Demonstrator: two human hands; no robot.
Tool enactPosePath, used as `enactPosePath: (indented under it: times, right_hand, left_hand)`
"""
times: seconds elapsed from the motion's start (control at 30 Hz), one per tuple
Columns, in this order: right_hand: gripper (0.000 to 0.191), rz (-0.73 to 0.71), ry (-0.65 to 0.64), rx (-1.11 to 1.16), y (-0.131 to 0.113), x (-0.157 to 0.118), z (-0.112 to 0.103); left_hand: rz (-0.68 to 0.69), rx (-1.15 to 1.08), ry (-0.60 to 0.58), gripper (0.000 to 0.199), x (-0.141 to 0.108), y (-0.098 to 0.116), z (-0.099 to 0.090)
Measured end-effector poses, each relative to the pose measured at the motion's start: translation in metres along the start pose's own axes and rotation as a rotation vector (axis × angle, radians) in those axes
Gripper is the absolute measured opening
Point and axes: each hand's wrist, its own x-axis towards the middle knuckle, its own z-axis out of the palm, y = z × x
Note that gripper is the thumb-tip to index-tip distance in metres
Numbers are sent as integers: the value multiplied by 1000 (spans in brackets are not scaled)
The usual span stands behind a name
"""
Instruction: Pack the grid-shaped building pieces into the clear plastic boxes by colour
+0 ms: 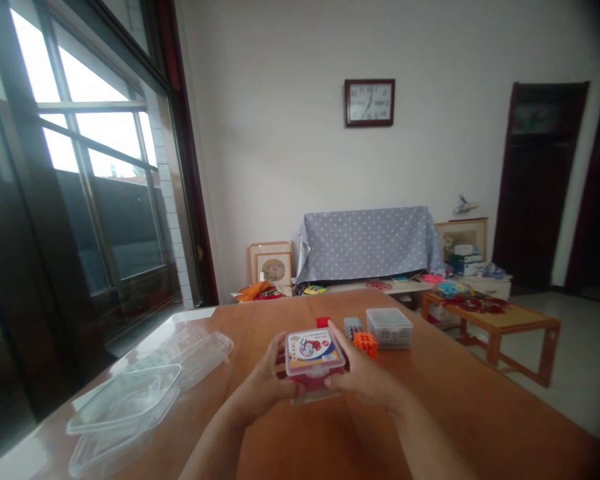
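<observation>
Both hands' grip [314, 373] round labelled box [314, 357]; part-open

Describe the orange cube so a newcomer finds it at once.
On the large wooden table, look just beyond the right hand. The cube sits there, its bright orange setting it apart from the grey piece and the red piece.
</observation>
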Motion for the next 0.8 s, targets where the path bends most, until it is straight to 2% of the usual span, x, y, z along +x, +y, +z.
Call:
enactPosePath:
  times: [0.17,0.3,0.4,0.47,0.57,0.7,0.8]
  right_hand:
    - [107,-44,194,-23,-8,-8,-30]
    - [97,-54,385,-41,3,-16,-72]
    - [78,-25,538,-109,10,-23,-104]
    - [61,-2,608,-161,10,-26,-120]
    - [50,-10,647,-181,4,-28,-134]
    - [55,-74,658,-213,8,-22,-153]
    - [60,-75,689,-236,21,-15,-172]
  left_hand:
    - [54,-15,-34,105,47,19,30]
    - [47,-98,-103,100,90,23,60]
    - [49,-149,-116,104,124,18,80]
    - [30,-144,-72,109,146,14,93]
    - [32,-151,-64,113,176,9,111]
    - [47,-218,-118,111,212,2,131]
    - [66,-247,-174,98,238,-5,141]
